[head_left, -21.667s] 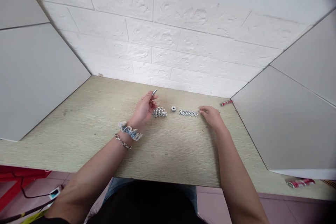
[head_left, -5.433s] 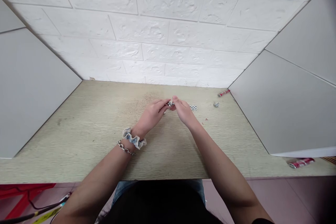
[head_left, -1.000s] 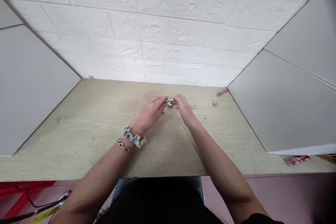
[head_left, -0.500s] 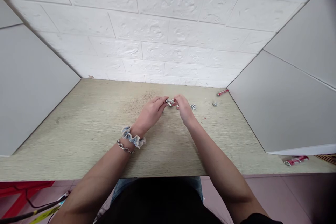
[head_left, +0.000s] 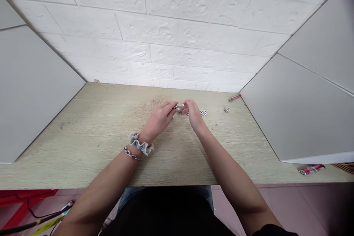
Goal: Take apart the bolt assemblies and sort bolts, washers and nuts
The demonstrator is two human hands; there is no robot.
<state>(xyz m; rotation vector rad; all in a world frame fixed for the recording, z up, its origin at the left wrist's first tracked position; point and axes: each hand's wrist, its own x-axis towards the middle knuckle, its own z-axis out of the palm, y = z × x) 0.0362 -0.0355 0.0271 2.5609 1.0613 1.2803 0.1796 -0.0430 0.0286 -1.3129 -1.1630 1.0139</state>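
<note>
Two hands, the left hand (head_left: pixel 158 120) and right hand (head_left: pixel 193 116), grip a bolt (head_left: pixel 179 107) over the desk (head_left: pixel 83 147), fingers (head_left: pixel 170 106) clenched. Nuts (head_left: pixel 203 112) lie just beyond.

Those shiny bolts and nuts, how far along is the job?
Done: one small silver bolt lies apart on the table, apparently with a nut on it. In hand: the left hand and right hand hold a silver bolt between them. Left: a cluster of hex nuts lies loose.

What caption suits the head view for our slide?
Left hand and right hand meet at a metal bolt over a desk.
</note>
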